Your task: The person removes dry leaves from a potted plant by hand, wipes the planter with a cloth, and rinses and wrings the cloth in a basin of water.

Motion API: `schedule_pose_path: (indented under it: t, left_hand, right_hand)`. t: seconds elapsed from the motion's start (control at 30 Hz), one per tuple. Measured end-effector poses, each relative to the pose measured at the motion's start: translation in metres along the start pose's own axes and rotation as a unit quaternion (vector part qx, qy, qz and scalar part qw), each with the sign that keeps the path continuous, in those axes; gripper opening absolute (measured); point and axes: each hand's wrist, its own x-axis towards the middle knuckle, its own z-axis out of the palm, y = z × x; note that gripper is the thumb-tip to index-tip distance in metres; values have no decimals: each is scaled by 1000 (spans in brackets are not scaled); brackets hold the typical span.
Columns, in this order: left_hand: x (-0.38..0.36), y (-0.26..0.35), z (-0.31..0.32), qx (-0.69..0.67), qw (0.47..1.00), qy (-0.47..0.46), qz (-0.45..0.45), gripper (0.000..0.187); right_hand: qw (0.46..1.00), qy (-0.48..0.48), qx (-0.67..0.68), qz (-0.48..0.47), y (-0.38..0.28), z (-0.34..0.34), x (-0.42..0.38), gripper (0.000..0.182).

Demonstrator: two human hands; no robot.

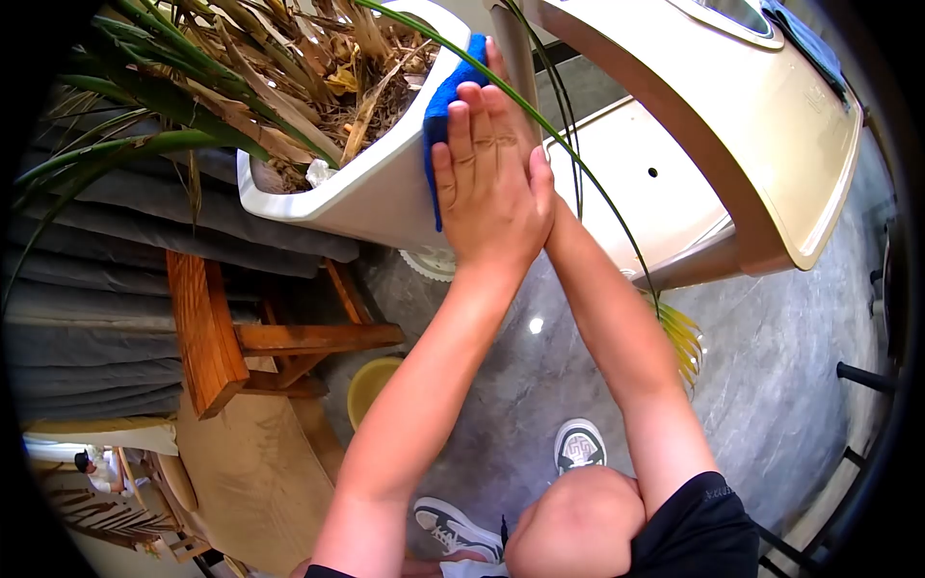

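A blue cloth (446, 120) lies against the outer wall of a white planter (361, 207), which holds a plant with green leaf stalks and dry brown leaves. Over the cloth's right side, my left hand (487, 183) is flat with its fingers stretched out. My right hand (495, 60) lies behind it and is mostly hidden; a straight fingertip shows above, beside the cloth. Both hands press together at the planter's side. Exactly how much of the cloth is under each palm cannot be seen.
A beige moulded unit (771, 125) with a shelf stands close on the right. Thin green leaves (578, 149) hang across my arms. Below left are a wooden frame (207, 328), a yellow bucket (371, 385) and a grey curtain (87, 289). Far left, a person (101, 472) sits.
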Motion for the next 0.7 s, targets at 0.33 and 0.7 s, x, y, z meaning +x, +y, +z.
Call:
schedule_pose_path:
  t: [0.33, 0.7]
  left_hand:
    - [-84, -61, -18, -194, 979, 64, -10, 76]
    - [14, -21, -57, -135, 990, 24, 29, 65]
  right_hand:
    - [958, 84, -216, -170, -22, 66, -75, 84]
    - [983, 79, -124, -109, -15, 13, 7, 64]
